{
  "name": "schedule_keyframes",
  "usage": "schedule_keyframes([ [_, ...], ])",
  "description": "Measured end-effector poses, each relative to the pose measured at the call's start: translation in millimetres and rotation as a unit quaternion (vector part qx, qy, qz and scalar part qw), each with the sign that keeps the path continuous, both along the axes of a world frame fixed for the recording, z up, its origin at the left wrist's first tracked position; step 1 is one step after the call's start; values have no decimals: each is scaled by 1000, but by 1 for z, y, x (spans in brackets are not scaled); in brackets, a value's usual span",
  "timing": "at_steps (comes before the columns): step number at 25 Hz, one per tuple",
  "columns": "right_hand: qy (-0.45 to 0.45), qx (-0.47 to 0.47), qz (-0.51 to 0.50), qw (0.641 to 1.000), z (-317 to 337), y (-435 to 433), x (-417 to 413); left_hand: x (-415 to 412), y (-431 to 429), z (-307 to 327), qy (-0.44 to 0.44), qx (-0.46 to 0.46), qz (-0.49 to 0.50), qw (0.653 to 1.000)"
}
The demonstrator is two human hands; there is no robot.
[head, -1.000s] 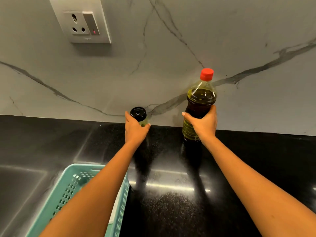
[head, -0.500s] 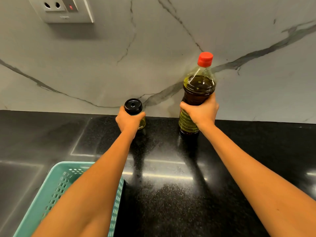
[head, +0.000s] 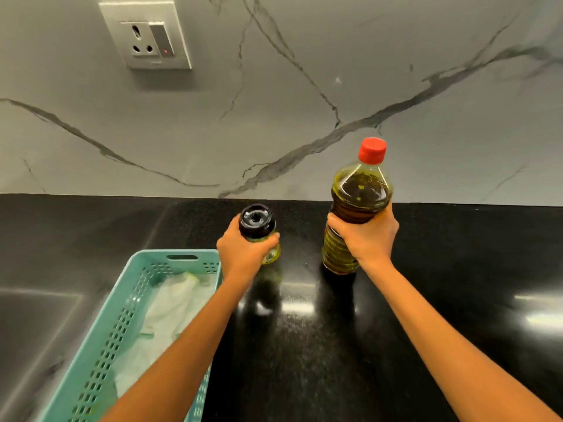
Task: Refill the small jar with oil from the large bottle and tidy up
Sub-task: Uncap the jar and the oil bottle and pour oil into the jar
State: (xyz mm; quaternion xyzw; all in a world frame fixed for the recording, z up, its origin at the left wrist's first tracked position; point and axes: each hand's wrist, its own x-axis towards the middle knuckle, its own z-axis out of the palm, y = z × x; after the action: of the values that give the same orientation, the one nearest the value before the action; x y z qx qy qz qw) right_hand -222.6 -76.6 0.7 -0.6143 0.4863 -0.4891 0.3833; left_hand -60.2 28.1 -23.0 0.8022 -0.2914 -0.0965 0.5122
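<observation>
Toward 12 o'clock on the black bench (head: pixel 426 300), short of the marble wall:

1. Large bottle (head: pixel 356 205). Clear ribbed plastic, red cap (head: pixel 372 150) on, dark oil up to the shoulder. Judged heavy and nearly full. The thin walls will likely give under a squeeze, and any oil film would make them slippery. Right hand (head: pixel 367 239) is wrapped round the upper body below the shoulder, fingers curled tight on it. The ribbed waist looks the surest hold, and a tilt to pour probably wants support near the base. Whether the base rests on the bench or hangs just above it cannot be told.

2. Small jar (head: pixel 269 251). At 9 o'clock of the bottle, near but apart, with a glossy black lid (head: pixel 256 219) in place. Judged light, a one-hand item; material uncertain, so treat as breakable. Left hand (head: pixel 243 254) is clamped round the body just under the lid.

3. Teal basket (head: pixel 134 300). At 7 o'clock of the jar, holding a white cloth (head: pixel 170 306).

4. Wall socket (head: pixel 146 41). At 11 o'clock, high on the wall.
</observation>
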Motion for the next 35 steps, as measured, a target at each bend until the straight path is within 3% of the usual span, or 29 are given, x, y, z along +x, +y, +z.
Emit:
schedule_keyframes([
  [11, 20, -13, -27, 999, 3, 111, -106, -87, 123, -21, 40, -13, -45, 998],
  [29, 45, 16, -5, 999, -14, 145, -156, -131, 169, -38, 41, 9, -50, 998],
  [32, 51, -75, -68, 994, -10, 157, -149, -129, 167, -38, 44, 20, -56, 997],
  [35, 141, -299, -97, 939, -6, 168, -136, -129, 167, -37, 52, 23, -64, 996],
])
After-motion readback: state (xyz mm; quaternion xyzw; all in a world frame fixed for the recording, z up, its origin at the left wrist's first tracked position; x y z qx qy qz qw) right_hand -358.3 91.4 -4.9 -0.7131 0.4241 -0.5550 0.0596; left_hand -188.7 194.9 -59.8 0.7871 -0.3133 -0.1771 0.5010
